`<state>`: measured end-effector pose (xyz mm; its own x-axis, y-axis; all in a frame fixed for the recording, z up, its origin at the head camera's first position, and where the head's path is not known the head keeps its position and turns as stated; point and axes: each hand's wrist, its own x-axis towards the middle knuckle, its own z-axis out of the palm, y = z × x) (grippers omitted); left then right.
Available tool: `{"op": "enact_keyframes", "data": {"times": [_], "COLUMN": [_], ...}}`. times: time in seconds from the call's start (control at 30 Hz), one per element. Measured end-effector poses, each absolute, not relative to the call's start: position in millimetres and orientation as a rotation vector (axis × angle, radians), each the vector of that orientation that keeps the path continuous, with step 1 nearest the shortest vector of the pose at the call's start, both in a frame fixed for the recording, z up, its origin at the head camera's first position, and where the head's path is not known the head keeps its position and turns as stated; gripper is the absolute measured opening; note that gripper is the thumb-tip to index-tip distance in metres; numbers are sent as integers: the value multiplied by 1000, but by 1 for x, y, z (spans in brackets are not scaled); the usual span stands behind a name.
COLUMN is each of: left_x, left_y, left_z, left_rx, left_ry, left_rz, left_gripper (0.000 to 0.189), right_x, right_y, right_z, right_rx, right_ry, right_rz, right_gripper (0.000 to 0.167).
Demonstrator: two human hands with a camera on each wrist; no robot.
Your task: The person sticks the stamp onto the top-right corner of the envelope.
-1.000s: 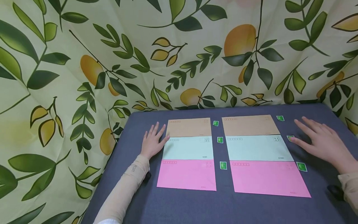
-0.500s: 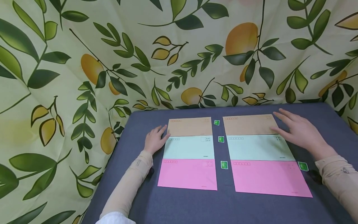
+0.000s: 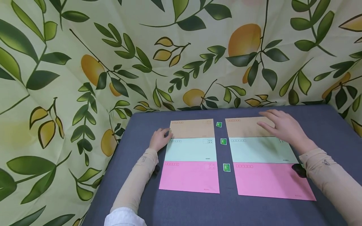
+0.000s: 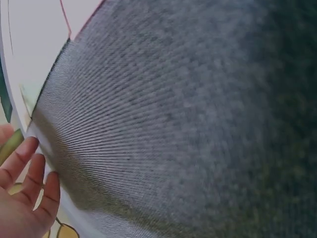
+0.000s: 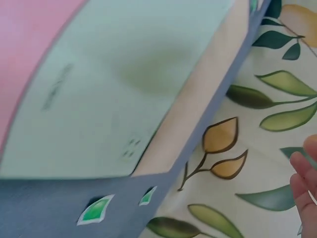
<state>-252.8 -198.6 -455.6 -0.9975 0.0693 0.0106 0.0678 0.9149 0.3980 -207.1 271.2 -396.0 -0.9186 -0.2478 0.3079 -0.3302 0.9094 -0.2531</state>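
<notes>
My left hand (image 3: 160,138) is at the left edge of the left tan envelope (image 3: 192,128), fingers slightly bent. In the left wrist view the fingertips (image 4: 30,144) lie close to an envelope corner; contact is hard to tell. Above the right tan envelope (image 3: 240,127) hovers my right hand (image 3: 285,127), fingers extended and holding nothing; its shadow falls on the right light blue envelope (image 3: 254,150). Below the tan ones lie the left light blue envelope (image 3: 190,150), the left pink envelope (image 3: 188,177) and the right pink envelope (image 3: 263,180).
Between the two envelope columns lie green stamps, at top (image 3: 219,124), middle (image 3: 223,141) and bottom (image 3: 226,167). Beside the right column, the right wrist view shows two more green stamps, one larger (image 5: 95,210). A leaf-patterned curtain (image 3: 127,78) borders the dark blue table (image 3: 198,208).
My right hand has moved left from beside the right column to over its tan envelope. The left hand has shifted slightly right and its fingers have bent at the tan envelope's edge.
</notes>
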Motion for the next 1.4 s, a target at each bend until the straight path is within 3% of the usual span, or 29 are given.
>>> {"op": "enact_keyframes", "data": {"times": [0.27, 0.77, 1.4], "left_x": [-261, -270, -268], "left_y": [-196, -202, -202], "left_z": [-461, -464, -465], "left_rx": [125, 118, 42], "left_ry": [2995, 2936, 2901], "left_rz": [740, 667, 642], "left_gripper": [44, 50, 51], "right_x": [-226, -270, -291], "right_y": [250, 204, 148], "right_z": [-392, -407, -454], "right_rx": [457, 409, 207], "right_ry": [-2756, -2833, -2991], "right_rz": [538, 858, 1109], "right_gripper": [36, 23, 28]}}
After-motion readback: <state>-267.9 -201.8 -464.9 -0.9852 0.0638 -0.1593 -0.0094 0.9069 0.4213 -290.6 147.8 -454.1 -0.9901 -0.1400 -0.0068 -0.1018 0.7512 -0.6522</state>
